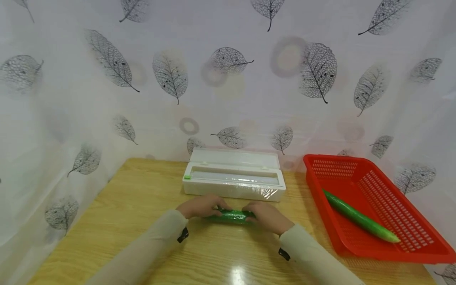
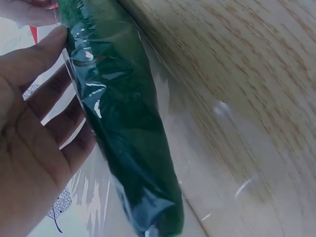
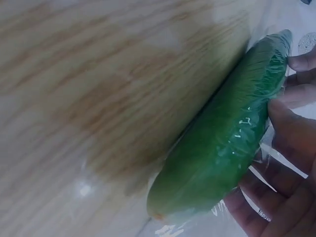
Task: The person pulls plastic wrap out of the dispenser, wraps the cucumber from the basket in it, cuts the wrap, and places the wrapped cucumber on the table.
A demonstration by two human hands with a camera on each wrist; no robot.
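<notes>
A green cucumber (image 1: pixel 233 216) wrapped in clear plastic film lies crosswise on the table in front of me. At its left part my left hand (image 1: pixel 204 206) holds it, and my right hand (image 1: pixel 268 217) grips the right part. In the left wrist view, the thumb touches the side of the wrapped cucumber (image 2: pixel 126 118) and the other fingers reach behind it. The right wrist view shows the film creased tightly over the cucumber (image 3: pixel 222 143), with that hand's thumb and fingers against one side. Loose film shows between the fingers and the cucumber.
Just beyond the hands stands a white cling film box (image 1: pixel 233 190), its lid raised and a roll inside. To the right, a red plastic basket (image 1: pixel 320 206) contains another cucumber (image 1: pixel 360 218). A leaf-patterned curtain (image 1: pixel 228 99) hangs behind the wooden table (image 1: pixel 149 190).
</notes>
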